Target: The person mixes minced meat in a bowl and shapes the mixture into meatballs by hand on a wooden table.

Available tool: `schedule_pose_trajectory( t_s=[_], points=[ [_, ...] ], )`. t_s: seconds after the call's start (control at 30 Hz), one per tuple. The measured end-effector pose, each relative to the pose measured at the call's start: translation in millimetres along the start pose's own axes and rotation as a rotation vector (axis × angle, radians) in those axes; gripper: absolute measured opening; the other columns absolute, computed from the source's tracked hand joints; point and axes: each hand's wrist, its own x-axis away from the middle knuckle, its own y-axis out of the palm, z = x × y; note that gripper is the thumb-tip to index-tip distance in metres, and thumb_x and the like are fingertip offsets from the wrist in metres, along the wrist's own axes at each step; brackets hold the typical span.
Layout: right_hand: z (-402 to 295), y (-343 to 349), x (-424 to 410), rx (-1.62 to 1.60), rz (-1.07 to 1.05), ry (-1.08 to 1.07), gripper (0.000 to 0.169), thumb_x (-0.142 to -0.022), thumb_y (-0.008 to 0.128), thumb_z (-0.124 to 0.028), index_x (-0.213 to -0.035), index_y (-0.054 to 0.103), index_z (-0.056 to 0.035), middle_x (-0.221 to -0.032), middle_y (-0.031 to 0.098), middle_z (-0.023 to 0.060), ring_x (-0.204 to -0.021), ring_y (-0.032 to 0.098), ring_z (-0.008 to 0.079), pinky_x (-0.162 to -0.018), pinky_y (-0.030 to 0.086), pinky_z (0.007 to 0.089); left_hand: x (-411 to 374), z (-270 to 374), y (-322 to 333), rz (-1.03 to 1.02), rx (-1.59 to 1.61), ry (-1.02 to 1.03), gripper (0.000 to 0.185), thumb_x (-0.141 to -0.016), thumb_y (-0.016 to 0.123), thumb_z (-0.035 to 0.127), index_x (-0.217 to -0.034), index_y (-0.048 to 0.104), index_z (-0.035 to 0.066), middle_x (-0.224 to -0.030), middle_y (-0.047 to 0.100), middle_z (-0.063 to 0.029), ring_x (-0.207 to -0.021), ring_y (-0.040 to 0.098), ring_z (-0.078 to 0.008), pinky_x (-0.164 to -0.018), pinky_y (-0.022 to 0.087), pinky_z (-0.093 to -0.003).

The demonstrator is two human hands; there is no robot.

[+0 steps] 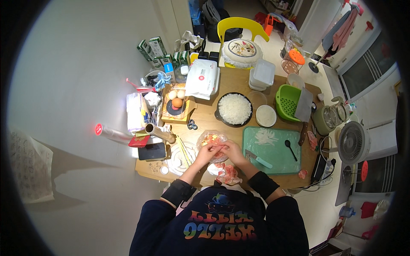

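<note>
My left hand [207, 152] and my right hand [233, 151] meet at the fingertips over a bowl lined with clear plastic [200, 138]. Pinched between them is a small reddish piece of food [219, 147], mostly covered by the fingers. Chopped orange-red and yellow food [211, 139] fills the bowl. Close below my hands lie crumpled red-and-clear wrappers [230, 175] and a white crumpled tissue [214, 168]. To the right of my right hand, a knife with a pale blue handle [263, 162] rests on a green cutting board [272, 166].
White shreds [266, 137] and a black spoon [291, 150] lie on the board. Beyond are a black pan of cooked rice [234, 108], a white bowl [266, 116] and a green basket [286, 102]. Eggs [177, 102], scissors [192, 124] and a phone [152, 151] sit leftward.
</note>
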Motion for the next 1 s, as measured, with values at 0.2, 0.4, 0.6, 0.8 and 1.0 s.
schedule_pose_trajectory(
  t_s=[0.2, 0.4, 0.6, 0.8, 1.0],
  points=[
    [-2.3, 0.1, 1.4, -0.106, -0.025, 0.047, 0.026, -0.067, 0.059, -0.001, -0.093, 0.054, -0.0013, -0.079, 0.053, 0.0077, -0.069, 0.053, 0.015, -0.064, 0.043, 0.024, -7.9, -3.4, 2.0, 0.011, 0.171, -0.035, 0.014, -0.078, 0.053, 0.007, -0.087, 0.056, -0.003, -0.074, 0.058, -0.0055, -0.066, 0.053, -0.0077, -0.059, 0.043, -0.0193],
    [10.3, -3.3, 2.8, -0.282, -0.065, 0.118, 0.022, -0.071, 0.057, -0.003, -0.092, 0.055, 0.001, -0.083, 0.057, 0.0082, -0.075, 0.054, 0.0134, -0.067, 0.043, 0.0237, -3.3, -7.8, 5.2, 0.05, 0.122, 0.027, 0.012, -0.081, 0.049, 0.008, -0.085, 0.055, -0.003, -0.07, 0.056, -0.0033, -0.065, 0.051, -0.0081, -0.059, 0.043, -0.0206],
    [6.9, -3.9, -0.9, -0.214, -0.06, 0.136, 0.016, -0.075, 0.051, -0.002, -0.09, 0.056, 0.0016, -0.084, 0.059, 0.0094, -0.076, 0.055, 0.0136, -0.066, 0.043, 0.0231, -7.2, -21.7, 5.6, 0.088, 0.123, 0.028, 0.013, -0.083, 0.046, 0.011, -0.081, 0.052, 0.0, -0.066, 0.053, -0.0015, -0.061, 0.049, -0.0072, -0.056, 0.041, -0.0203],
    [9.8, 3.9, -6.2, -0.254, -0.023, 0.147, 0.015, -0.077, 0.048, -0.001, -0.09, 0.055, 0.0017, -0.083, 0.059, 0.0086, -0.075, 0.055, 0.0124, -0.065, 0.042, 0.0226, -6.0, -16.4, 10.5, 0.063, 0.262, -0.099, 0.014, -0.085, 0.041, 0.012, -0.085, 0.049, 0.0, -0.069, 0.051, -0.0014, -0.06, 0.049, -0.0076, -0.056, 0.041, -0.0201],
    [3.6, 5.0, -6.3, -0.273, -0.012, 0.12, 0.013, -0.077, 0.049, -0.001, -0.089, 0.055, 0.0012, -0.08, 0.058, 0.0071, -0.072, 0.054, 0.0111, -0.064, 0.042, 0.0215, -5.5, -17.5, 4.8, 0.073, 0.311, -0.044, 0.015, -0.086, 0.041, 0.011, -0.082, 0.049, 0.0, -0.069, 0.051, -0.0019, -0.06, 0.05, -0.0084, -0.056, 0.042, -0.021]
  ],
)
